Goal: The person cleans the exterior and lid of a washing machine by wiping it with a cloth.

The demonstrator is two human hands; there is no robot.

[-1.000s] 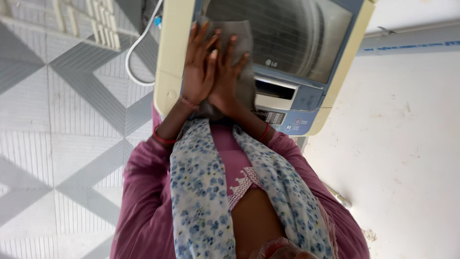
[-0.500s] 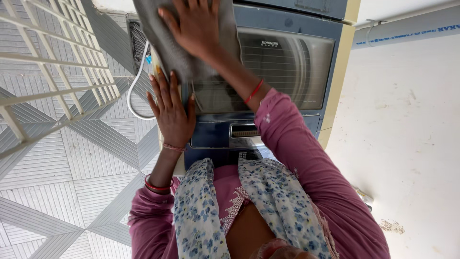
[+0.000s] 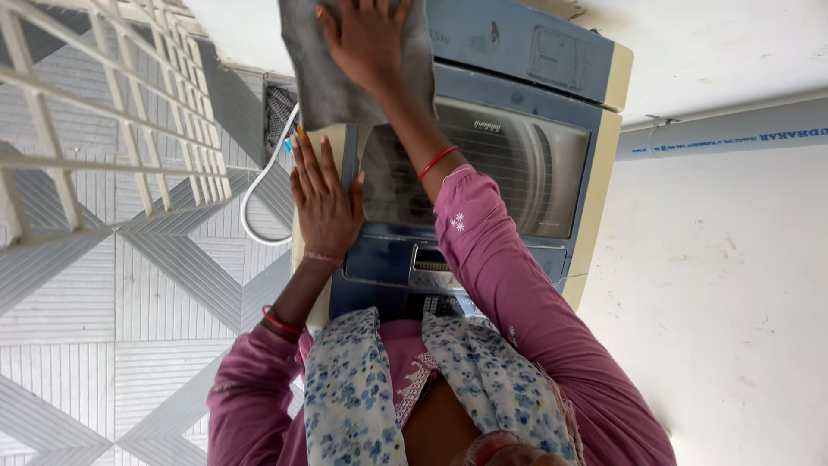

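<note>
A top-loading washing machine (image 3: 595, 173) with a cream body, blue trim and a tinted glass lid (image 3: 517, 173) stands in front of me. My right hand (image 3: 366, 39) presses a grey cloth (image 3: 315, 86) against the machine's far left part, near the back panel. My left hand (image 3: 323, 203) lies flat and empty, fingers spread, on the left front edge of the machine beside the blue control panel (image 3: 388, 263). Both arms wear mauve sleeves and red bangles.
A white hose (image 3: 254, 194) loops down the machine's left side. A white metal grille (image 3: 112, 112) stands at the upper left over grey patterned floor tiles (image 3: 103, 302). A whitish wall (image 3: 716, 285) with a grey pipe (image 3: 733, 129) lies on the right.
Both hands were together on the cloth over the lid. Since then my right hand slid the cloth toward the machine's far left, and my left hand came off onto the front edge.
</note>
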